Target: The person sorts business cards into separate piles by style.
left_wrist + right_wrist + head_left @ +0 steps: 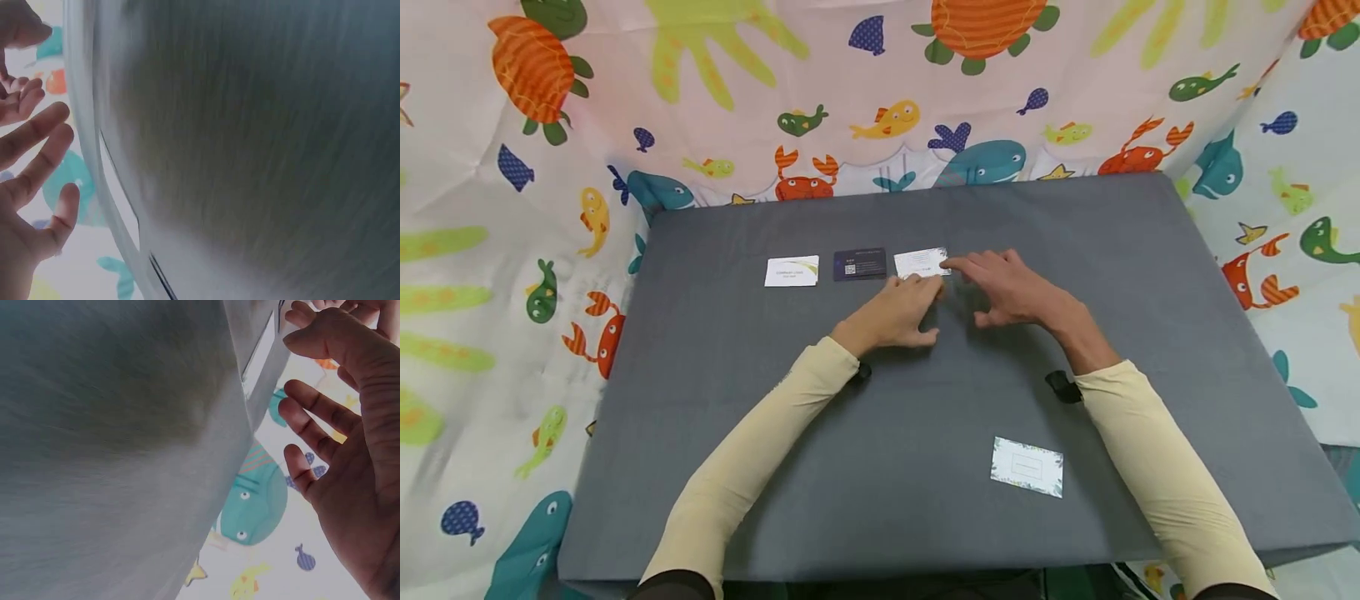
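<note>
A white printed card lies at the right end of a row of cards on the grey table. My left hand is just in front of its near edge, palm down. From the right, the index fingertip of my right hand reaches the card's right edge. Both wrist views show loosely extended, parted fingers with nothing held, on the left hand and on the right hand. Left of that card are a dark card with a small square code and a white card with a green curve.
Nearer the front edge, a white card with a leafy border lies slightly turned, left of my right forearm. The grey table is backed and flanked by a curtain printed with sea animals.
</note>
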Available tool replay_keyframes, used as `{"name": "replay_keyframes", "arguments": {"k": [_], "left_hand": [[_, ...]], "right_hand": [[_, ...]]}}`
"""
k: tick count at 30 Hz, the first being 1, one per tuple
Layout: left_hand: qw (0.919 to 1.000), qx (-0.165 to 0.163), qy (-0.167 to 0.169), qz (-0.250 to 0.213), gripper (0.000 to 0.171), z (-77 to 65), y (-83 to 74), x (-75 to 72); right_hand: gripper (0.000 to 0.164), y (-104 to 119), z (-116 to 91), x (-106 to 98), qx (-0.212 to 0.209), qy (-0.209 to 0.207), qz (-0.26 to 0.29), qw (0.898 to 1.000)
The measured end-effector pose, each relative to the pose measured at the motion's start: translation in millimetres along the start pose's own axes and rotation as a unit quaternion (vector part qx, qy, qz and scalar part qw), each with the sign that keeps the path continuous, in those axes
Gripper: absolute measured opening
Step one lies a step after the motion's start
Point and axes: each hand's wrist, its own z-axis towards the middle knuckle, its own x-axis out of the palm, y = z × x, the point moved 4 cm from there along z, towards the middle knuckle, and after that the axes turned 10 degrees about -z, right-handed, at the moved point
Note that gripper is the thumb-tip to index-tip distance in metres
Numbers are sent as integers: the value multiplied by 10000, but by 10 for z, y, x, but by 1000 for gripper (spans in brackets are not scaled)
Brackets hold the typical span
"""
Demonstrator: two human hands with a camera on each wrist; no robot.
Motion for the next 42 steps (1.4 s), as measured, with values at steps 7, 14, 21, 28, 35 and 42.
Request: {"name": "replay_keyframes", "arguments": {"k": [7,14,21,28,35,42], "left_hand": [[9975,642,139,244,48,-142,-493,184],[9926,810,898,149,57,-271,-909,410],[9877,744,1363,165,66,-306,-1085,503],[9899,587,1290,45,64,-306,-1168,517],[9962,649,569,63,62,-334,-1193,412],[9993,207,-245,-172,61,-384,-888,37]], "right_hand": [[54,230,-440,23,153,3,-6,9999],[55,594,-920,29,643,1003,634,9908],[71,858,-1142,246,1090,1991,246,9736],[73,922,-1207,289,1174,1918,263,9740],[63,906,-1271,185,843,1223,-11,9889],[58,771,-900,-61,435,554,164,9974]]}}
